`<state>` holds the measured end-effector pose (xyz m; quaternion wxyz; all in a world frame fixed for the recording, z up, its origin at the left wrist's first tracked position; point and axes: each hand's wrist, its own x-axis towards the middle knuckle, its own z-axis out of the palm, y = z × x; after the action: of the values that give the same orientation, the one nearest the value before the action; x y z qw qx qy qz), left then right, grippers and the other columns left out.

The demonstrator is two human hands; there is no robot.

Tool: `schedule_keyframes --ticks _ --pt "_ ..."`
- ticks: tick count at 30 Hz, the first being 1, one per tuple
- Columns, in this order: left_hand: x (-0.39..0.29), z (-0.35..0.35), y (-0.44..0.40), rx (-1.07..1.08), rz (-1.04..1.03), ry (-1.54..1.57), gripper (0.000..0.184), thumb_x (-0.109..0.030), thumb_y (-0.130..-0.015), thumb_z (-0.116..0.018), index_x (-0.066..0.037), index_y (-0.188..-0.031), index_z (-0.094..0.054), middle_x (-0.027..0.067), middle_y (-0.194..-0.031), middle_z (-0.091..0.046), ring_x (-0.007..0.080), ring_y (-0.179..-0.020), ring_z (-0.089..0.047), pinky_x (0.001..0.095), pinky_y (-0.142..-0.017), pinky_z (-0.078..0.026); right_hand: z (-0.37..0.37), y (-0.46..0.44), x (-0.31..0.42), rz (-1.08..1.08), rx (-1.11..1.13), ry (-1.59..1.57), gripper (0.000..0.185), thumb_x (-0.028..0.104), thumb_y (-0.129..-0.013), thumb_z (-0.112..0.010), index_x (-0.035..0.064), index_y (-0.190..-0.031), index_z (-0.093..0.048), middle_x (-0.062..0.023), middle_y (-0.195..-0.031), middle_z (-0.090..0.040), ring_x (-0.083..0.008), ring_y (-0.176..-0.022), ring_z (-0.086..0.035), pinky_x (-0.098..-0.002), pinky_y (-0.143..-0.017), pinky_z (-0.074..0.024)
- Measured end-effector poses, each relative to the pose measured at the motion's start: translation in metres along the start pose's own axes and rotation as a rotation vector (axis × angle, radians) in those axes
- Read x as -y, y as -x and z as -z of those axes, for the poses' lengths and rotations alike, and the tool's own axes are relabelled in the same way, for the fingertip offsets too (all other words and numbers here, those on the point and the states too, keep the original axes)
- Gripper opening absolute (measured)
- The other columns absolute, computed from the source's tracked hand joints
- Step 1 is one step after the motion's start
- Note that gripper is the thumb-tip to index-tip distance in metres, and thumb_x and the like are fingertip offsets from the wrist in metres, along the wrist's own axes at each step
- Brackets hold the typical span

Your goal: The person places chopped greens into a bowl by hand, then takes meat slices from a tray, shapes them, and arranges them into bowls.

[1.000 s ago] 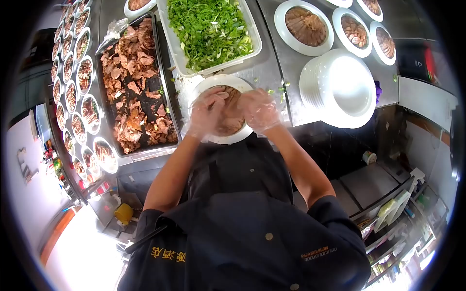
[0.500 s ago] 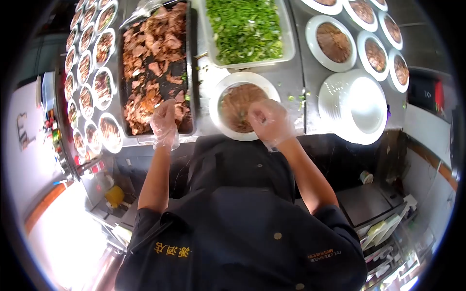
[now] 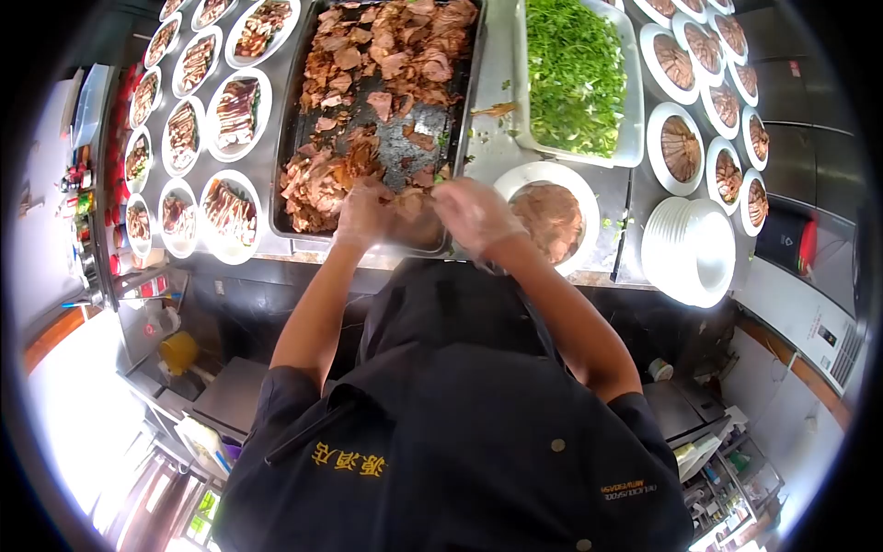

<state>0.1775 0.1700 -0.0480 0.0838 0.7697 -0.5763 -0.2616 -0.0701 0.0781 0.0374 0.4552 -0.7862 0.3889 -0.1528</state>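
My left hand [image 3: 365, 213], in a clear plastic glove, is closed on sliced meat at the near end of a black tray [image 3: 286, 166]. A large heap of brown cooked meat slices [image 3: 386, 51] fills the far part of that tray. My right hand [image 3: 474, 216], gloved too and slightly blurred, is over the tray's right edge. Its fingers are curled together at a thin meat slice [image 3: 414, 204] between the two hands. Just right of it stands a white plate [image 3: 579, 189] with meat slices laid in it, partly covered by my right wrist.
A clear tub [image 3: 628, 110] of chopped green herbs stands behind the plate. A stack of white plates [image 3: 692, 253] is at the right. Rows of filled plates [image 3: 237, 110] line the left, and more filled plates [image 3: 679, 147] stand at the right. The counter's front edge runs close to my body.
My right hand has left the plate and moved left to the meat tray, near my left hand. The view has shifted, so the counter things appear farther right.
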Motion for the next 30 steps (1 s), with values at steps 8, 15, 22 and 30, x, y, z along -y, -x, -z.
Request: schedule_keyframes --ticks 8,15,22,30 --pt "0.065 0.058 0.000 0.146 0.436 1.269 0.039 -0.016 -0.110 -0.069 0.003 -0.142 -0.059 0.0112 -0.117 -0.073 0.0226 -0.104 -0.075 0.0382 -0.100 -0.063 -0.098 -0.060 -0.003 -0.067 0.370 0.715 0.043 0.018 -0.101 -0.066 0.0201 -0.144 -0.070 -0.0203 -0.143 -0.058 -0.0428 -0.133 -0.058 -0.0477 -0.106 -0.0553" --pt "0.071 0.098 0.011 0.257 0.320 1.413 0.044 -0.001 -0.107 -0.066 0.004 -0.149 -0.056 0.0178 -0.137 -0.071 0.0271 -0.122 -0.073 0.0374 -0.109 -0.060 -0.098 -0.067 -0.021 -0.199 0.466 0.504 0.031 0.012 -0.094 -0.076 0.0103 -0.124 -0.076 -0.0237 -0.126 -0.067 -0.0438 -0.117 -0.070 -0.0478 -0.099 -0.0585" --pt "0.058 0.098 0.006 0.335 0.185 1.453 0.049 0.006 -0.097 -0.076 0.001 -0.144 -0.063 0.0144 -0.134 -0.073 0.0230 -0.117 -0.073 0.0378 -0.104 -0.062 -0.060 -0.041 -0.007 -0.457 0.166 -0.266 0.034 0.015 -0.095 -0.082 0.0060 -0.127 -0.074 -0.0173 -0.112 -0.078 -0.0283 -0.106 -0.075 -0.0377 -0.096 -0.0589" --pt "-0.017 0.103 -0.011 0.465 -0.062 1.160 0.035 -0.002 -0.100 -0.075 0.003 -0.135 -0.071 0.0132 -0.127 -0.077 0.0198 -0.107 -0.075 0.0325 -0.097 -0.061 -0.014 0.039 0.026 -0.594 -0.167 -0.957 0.028 0.001 -0.104 -0.069 -0.0017 -0.131 -0.067 -0.0122 -0.113 -0.076 -0.0199 -0.102 -0.073 -0.0330 -0.087 -0.0601"
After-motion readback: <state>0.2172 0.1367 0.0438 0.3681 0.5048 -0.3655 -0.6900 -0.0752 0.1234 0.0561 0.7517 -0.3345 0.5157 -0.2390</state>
